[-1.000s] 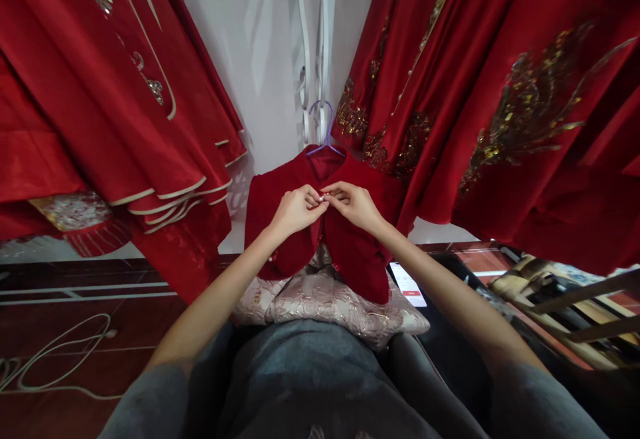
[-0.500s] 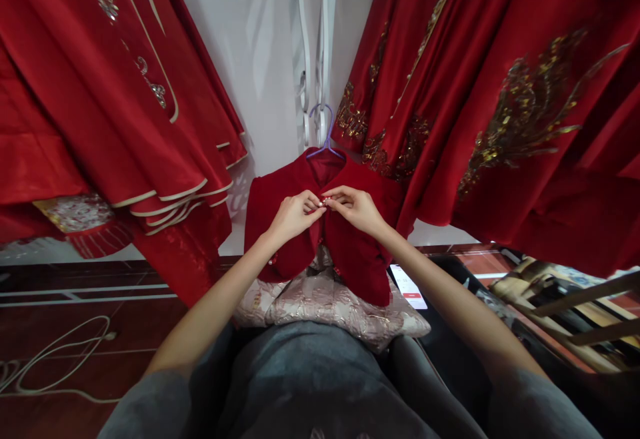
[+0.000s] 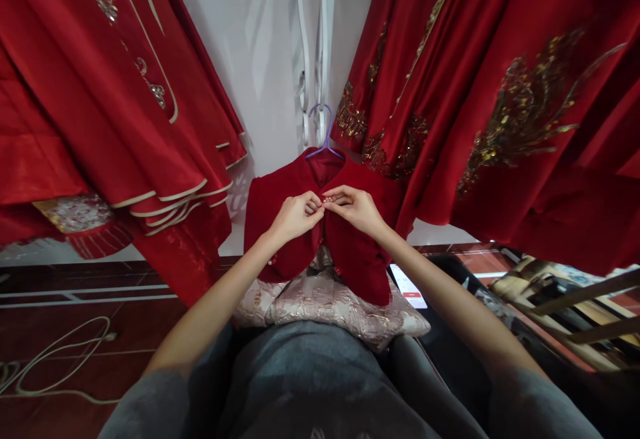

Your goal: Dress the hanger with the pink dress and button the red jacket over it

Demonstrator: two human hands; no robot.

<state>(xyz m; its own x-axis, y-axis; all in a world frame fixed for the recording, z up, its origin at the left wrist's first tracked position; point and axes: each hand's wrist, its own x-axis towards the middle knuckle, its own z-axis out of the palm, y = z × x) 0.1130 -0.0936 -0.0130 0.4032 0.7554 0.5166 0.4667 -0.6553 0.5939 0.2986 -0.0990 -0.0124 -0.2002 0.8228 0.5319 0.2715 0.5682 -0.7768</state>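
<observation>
A short red jacket (image 3: 280, 192) on a purple hanger (image 3: 327, 134) lies over a pale pink patterned cushion (image 3: 325, 302) on my lap. At the jacket's front opening, just under the collar, my left hand (image 3: 299, 216) and my right hand (image 3: 356, 207) meet with fingertips nearly touching. Between them shows a small beaded clasp (image 3: 327, 200), pearly in colour. Thumb and forefinger of my right hand pinch it from the right. The fingers of my left hand are pinched at its left end, partly hiding what they hold.
Red gowns (image 3: 125, 112) with pale trim hang at the left, and red gowns with gold sequins (image 3: 520, 119) at the right. A phone (image 3: 409, 287) lies lit beside my right forearm. A white cable (image 3: 65, 352) coils on the floor. A wooden rack (image 3: 585, 299) stands at lower right.
Both hands stay at the clasp with only slight finger shifts. The left fingertips cover a little more of the clasp's left end. The jacket has hardly moved.
</observation>
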